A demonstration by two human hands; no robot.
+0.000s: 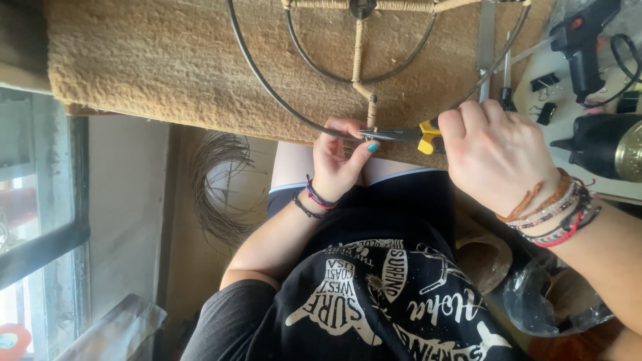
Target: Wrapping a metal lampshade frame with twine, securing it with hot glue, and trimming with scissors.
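The big wire ring (281, 100) lies on a tan mat (167, 60). Its near edge sits pinched in the fingers of the left hand (338, 164). The pliers (401, 135) bite the ring just beside those fingertips. The right hand (498, 154) is curled tight around the yellow handles. A rope-wrapped spoke (359, 57) runs up from the fingers. Past the right knuckles lies a black glue gun (582, 40). Below the left wrist is a coil (221, 180) of thin strands.

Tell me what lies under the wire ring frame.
Under the wire ring frame lies a tan woven mat, covering the work surface. The left hand pinches the ring's near edge while the right hand holds yellow-handled pliers. What's beneath the mat is hidden.
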